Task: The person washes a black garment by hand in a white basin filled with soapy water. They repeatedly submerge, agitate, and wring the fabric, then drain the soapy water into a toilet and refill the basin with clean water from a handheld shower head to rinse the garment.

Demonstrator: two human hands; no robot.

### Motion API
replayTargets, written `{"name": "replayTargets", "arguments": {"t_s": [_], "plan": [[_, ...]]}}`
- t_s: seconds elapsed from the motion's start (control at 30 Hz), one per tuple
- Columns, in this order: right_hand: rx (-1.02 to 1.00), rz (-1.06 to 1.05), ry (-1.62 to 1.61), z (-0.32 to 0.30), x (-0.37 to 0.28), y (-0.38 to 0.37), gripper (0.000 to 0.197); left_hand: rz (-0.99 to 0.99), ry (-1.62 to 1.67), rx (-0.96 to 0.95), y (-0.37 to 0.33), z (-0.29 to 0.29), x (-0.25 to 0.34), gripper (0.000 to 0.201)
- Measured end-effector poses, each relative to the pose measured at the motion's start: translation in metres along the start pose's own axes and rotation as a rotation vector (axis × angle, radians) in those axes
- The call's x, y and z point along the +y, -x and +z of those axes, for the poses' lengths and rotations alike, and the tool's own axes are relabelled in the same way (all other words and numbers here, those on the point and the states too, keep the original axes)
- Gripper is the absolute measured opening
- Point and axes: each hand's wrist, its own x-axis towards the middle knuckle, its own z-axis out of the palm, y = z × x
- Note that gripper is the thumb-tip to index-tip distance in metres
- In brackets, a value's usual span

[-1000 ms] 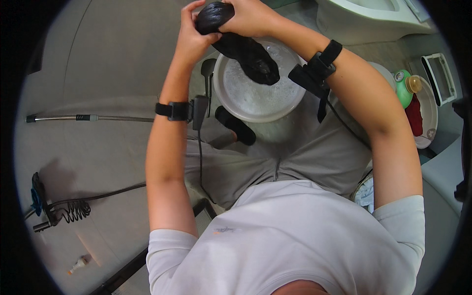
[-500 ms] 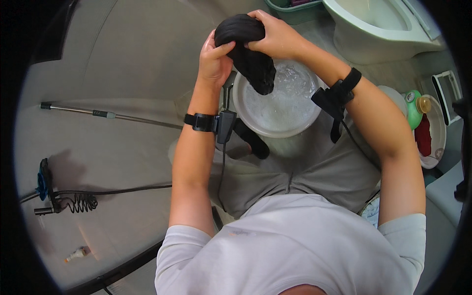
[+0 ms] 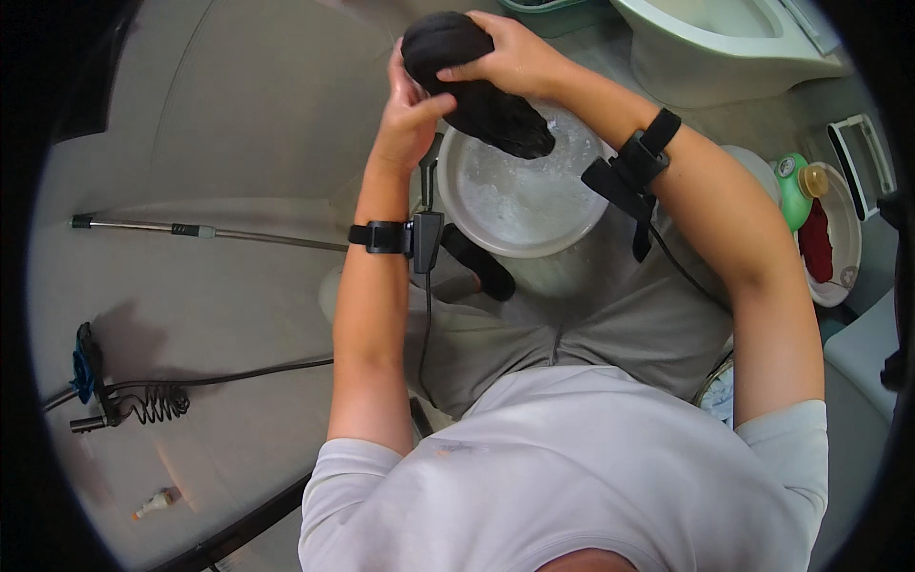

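Both my hands hold a bunched black cloth (image 3: 448, 43), wet-looking, above the far side of a white basin (image 3: 447, 195). My left hand (image 3: 408, 124) grips its left side, thumb pressed across the front. From the right, my right hand (image 3: 513, 59) wraps over it, with fingertips partly hidden behind. The cloth's loose lower end hangs down to the right over the basin. Sudsy, rippling water (image 3: 515, 205) fills the basin. What kind of garment the cloth is, I cannot tell.
A white toilet (image 3: 691, 52) stands at the far right. Further right, a green bottle (image 3: 793, 195) and a red cloth (image 3: 816, 243) sit by a pale basin (image 3: 846, 205). A metal pole (image 3: 267, 235) and coiled cord (image 3: 157, 403) lie left. Black straps (image 3: 386, 237) circle my forearms.
My hands and the black cloth have moved slightly up and left in view. The cloth's hanging end has swung to the right.
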Motion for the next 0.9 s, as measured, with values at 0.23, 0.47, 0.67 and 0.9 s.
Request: {"name": "replayTargets", "arguments": {"t_s": [0.23, 0.47, 0.67, 0.9], "plan": [[-0.128, -0.01, -0.699, 0.001, -0.006, -0.006, 0.058, 0.009, -0.493, 0.123, 0.001, -0.009, -0.053, 0.107], [-0.399, 0.109, -0.776, 0.0, -0.007, -0.006, 0.076, 0.111, -0.703, 0.332, 0.004, -0.017, -0.065, 0.059], [-0.179, 0.505, -0.374, -0.032, 0.011, 0.009, 0.047, 0.2, -0.764, 0.34, 0.005, -0.037, -0.059, 0.055], [-0.771, 0.96, -0.909, -0.008, 0.041, 0.039, 0.097, 0.214, -0.902, 0.241, 0.007, -0.035, -0.039, 0.056]]}}
